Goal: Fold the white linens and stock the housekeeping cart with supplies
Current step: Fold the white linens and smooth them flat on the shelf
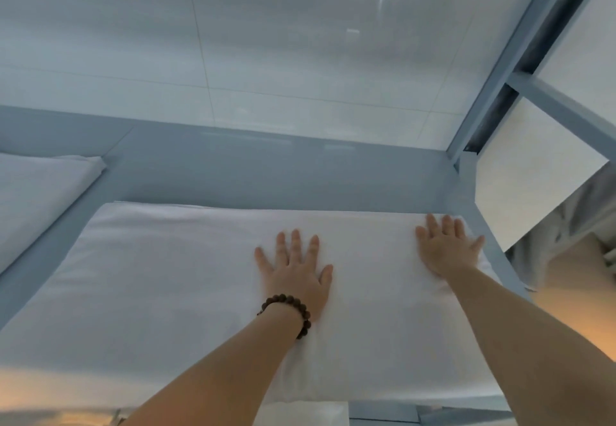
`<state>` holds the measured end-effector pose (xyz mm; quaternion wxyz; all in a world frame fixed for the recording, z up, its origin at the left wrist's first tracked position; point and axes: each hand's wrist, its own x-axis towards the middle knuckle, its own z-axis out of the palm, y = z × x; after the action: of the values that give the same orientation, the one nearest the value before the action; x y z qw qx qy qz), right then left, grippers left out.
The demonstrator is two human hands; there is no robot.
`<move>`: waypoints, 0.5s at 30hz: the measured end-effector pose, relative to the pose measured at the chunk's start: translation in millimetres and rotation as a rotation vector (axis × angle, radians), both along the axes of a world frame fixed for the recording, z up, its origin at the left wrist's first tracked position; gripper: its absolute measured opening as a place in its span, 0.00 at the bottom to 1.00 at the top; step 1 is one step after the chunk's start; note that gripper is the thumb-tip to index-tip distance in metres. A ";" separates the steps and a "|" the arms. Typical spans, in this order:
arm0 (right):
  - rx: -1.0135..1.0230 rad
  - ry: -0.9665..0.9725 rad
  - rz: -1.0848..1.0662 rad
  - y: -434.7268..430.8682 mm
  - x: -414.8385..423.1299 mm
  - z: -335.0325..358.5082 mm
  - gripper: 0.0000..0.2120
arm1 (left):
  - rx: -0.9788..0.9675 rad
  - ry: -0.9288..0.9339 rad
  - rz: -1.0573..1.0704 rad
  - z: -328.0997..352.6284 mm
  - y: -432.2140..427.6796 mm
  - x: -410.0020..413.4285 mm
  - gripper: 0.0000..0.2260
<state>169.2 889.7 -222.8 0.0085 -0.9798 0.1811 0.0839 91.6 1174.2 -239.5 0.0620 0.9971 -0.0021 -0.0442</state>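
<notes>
The blue-grey metal shelf surface [266, 165] bears a broad white folded linen sheet [173, 279]. The left hand [296, 272] and right hand [446, 252] press flat on its right half, fingers straight, grasping nothing. This looks like smoothing a fold. The next move likely calls for pinching an edge to fold again.

A folded linen [166, 285] lay across the lower centre of the frame on a shelf surface [266, 172], which showed bare behind it and along its left side. The left hand [293, 269] rested flat on the linen near its middle, with a bead bracelet [286, 312] on the wrist. The right hand [446, 249] lay flat on the linen's far right corner. At the left edge of the frame, a second folded linen [40, 192] sat on the same surface, apart from the first. A tiled wall [233, 42] filled the upper half behind the shelf, and a frame post [516, 59] rose at upper right.
</notes>
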 end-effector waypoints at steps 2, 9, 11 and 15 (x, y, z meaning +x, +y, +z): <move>0.006 -0.055 -0.020 18.3 -10.9 5.5 0.26 | -0.001 0.032 -0.006 6.0 -1.9 0.4 0.28; 0.171 -0.040 0.517 116.3 -106.4 1.2 0.24 | -0.037 0.171 -0.093 22.5 -25.3 -57.0 0.25; 0.145 -0.019 0.501 98.0 -119.3 3.5 0.25 | -0.033 0.229 -0.090 20.4 -31.7 -81.6 0.26; 0.080 0.020 0.240 19.1 -130.2 9.0 0.27 | 0.011 0.242 -0.108 23.5 -30.1 -99.0 0.26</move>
<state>39.1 908.8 -213.9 0.0359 -0.9924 0.0593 0.1014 -7.4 1144.1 -216.0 0.0537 0.9833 -0.0483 -0.1673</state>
